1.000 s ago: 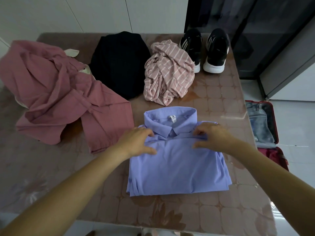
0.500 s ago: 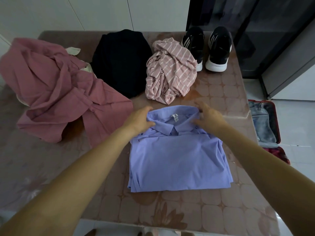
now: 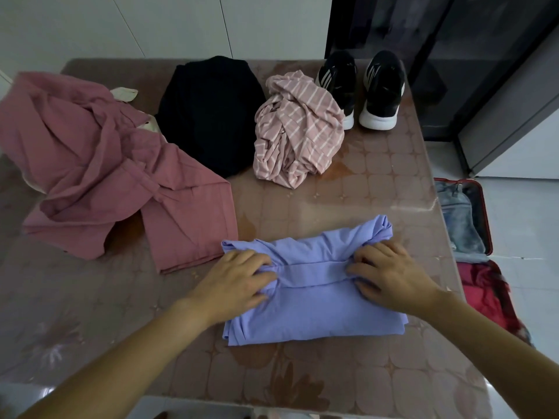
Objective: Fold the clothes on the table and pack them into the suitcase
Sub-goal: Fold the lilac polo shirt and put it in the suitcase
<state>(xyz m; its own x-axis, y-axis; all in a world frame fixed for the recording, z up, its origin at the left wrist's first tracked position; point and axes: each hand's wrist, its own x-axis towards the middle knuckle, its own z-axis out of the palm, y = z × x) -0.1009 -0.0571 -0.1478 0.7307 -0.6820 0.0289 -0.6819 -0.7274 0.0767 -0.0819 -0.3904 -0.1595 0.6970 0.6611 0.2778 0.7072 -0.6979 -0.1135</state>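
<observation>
Lilac-blue shirt (image 3: 314,294), dusty-pink garment (image 3: 99,167), black garment (image 3: 211,113), pink white-striped top (image 3: 296,131), black-and-white sneakers (image 3: 360,86), red suitcase (image 3: 484,285).

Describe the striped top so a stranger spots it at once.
On the table, black shoes stand at the far right. Just left of them lies a crumpled heap, the striped top. It alone has thin white stripes on pink; the black garment beside it is plain.

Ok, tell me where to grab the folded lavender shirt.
Take the lavender shirt by its left and right edges, left hand and right hand from either side, fingers underneath: it's a flat layered stack; a one-sided grip would likely spill the folds.
</observation>
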